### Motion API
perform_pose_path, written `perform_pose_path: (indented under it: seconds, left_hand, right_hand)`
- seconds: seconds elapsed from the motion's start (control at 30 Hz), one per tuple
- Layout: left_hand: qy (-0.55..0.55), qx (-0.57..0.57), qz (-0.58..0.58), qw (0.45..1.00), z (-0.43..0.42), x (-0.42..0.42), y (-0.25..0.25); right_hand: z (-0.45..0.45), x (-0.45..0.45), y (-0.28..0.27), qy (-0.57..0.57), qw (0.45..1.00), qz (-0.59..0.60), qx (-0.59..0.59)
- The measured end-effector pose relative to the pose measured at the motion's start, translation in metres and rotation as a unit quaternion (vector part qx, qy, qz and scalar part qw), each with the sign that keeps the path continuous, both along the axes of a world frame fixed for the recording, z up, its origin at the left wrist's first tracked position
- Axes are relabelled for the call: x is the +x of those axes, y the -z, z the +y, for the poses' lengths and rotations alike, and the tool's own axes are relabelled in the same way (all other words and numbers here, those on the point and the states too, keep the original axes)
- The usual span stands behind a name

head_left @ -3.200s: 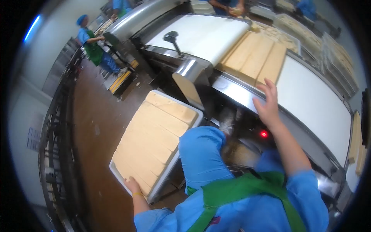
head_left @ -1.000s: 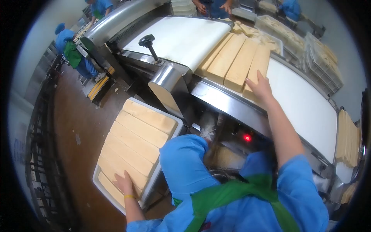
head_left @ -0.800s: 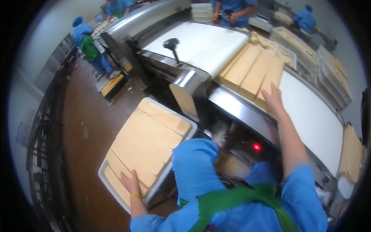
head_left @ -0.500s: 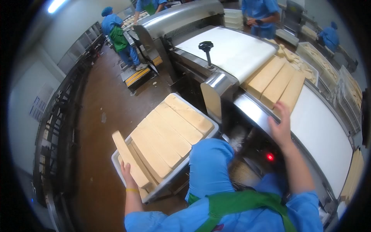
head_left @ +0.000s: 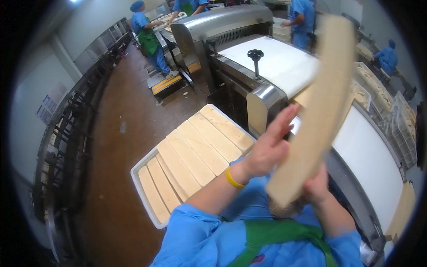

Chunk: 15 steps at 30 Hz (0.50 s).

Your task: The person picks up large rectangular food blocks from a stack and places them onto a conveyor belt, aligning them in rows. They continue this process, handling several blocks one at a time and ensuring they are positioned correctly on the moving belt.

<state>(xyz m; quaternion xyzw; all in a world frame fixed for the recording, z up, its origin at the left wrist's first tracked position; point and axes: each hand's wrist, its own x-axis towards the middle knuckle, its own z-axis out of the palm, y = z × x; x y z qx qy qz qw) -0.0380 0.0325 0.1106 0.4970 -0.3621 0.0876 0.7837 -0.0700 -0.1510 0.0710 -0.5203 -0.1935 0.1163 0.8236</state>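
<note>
A long pale dough-like slab (head_left: 318, 111) is raised at a slant in front of me, slightly blurred. My left hand (head_left: 269, 149), with a yellow wristband, lies along the slab's left side, fingers extended. My right hand (head_left: 316, 183) is at its lower right side, partly hidden behind it; its grip is not visible. Several similar slabs (head_left: 189, 144) fill a white tray (head_left: 147, 202) at the left. More pale slab (head_left: 304, 95) shows on the machine behind the raised one, mostly covered by it.
A white belt (head_left: 269, 55) with a black knob (head_left: 255, 55) and metal housing (head_left: 222, 22) lies ahead. Another white surface (head_left: 367, 153) extends right. Co-workers in blue stand at the back (head_left: 151, 40), (head_left: 302, 22), (head_left: 387, 58). Crates (head_left: 400, 120) stand at right.
My left hand has moved from the tray to the right, up beside my right hand, with a slab now raised between them. My right hand has moved lower, behind the slab. The view has shifted.
</note>
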Motion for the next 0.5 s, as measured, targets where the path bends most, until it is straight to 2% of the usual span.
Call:
perform_pose_path:
  seconds: [0.07,0.1,0.13,0.17,0.2,0.23,0.27,0.33,0.37,0.4,0.43,0.47,0.5]
  left_hand:
    - [-0.070,0.184,-0.066,0.978,0.017,0.007,0.008]
    - [-0.061,0.176,-0.029,0.982,0.022,0.010,0.019]
    - [-0.065,0.169,0.026,0.983,0.030,0.010,0.030]
    - [-0.086,0.173,0.062,0.979,0.039,0.011,0.042]
    - [-0.114,0.168,0.067,0.977,0.049,0.013,0.058]
    - [-0.129,0.180,0.122,0.968,0.058,0.010,0.066]
    - [-0.152,0.186,0.133,0.962,0.067,0.005,0.069]
    - [-0.212,0.174,0.184,0.944,0.079,-0.005,0.073]
    - [-0.238,0.175,0.187,0.937,0.089,-0.007,0.081]
    - [-0.267,0.175,0.190,0.929,0.099,-0.008,0.089]
    - [-0.281,0.184,0.193,0.922,0.106,-0.010,0.093]
    - [-0.298,0.194,0.197,0.914,0.112,-0.012,0.094]
    - [-0.296,0.203,0.189,0.914,0.114,-0.013,0.093]
  right_hand:
    - [-0.037,0.000,0.008,0.186,0.982,-0.015,0.011]
    - [-0.065,0.003,0.009,0.235,0.972,-0.029,0.004]
    - [-0.100,0.015,0.015,0.308,0.951,0.024,0.004]
    - [-0.129,0.024,0.001,0.304,0.948,0.090,0.021]
    - [-0.157,0.035,-0.007,0.309,0.945,0.107,0.016]
    - [-0.205,0.058,-0.002,0.316,0.940,0.126,-0.010]
    - [-0.235,0.068,-0.006,0.346,0.924,0.149,-0.069]
    - [-0.310,0.093,0.034,0.351,0.896,0.092,-0.257]
    - [-0.310,0.097,0.046,0.392,0.827,0.119,-0.385]
    - [-0.278,0.094,0.035,0.369,0.791,0.144,-0.466]
    - [-0.278,0.105,0.064,0.368,0.646,0.058,-0.666]
    - [-0.250,0.100,0.064,0.377,0.611,0.019,-0.695]
    - [-0.232,0.103,0.061,0.384,0.621,0.028,-0.683]
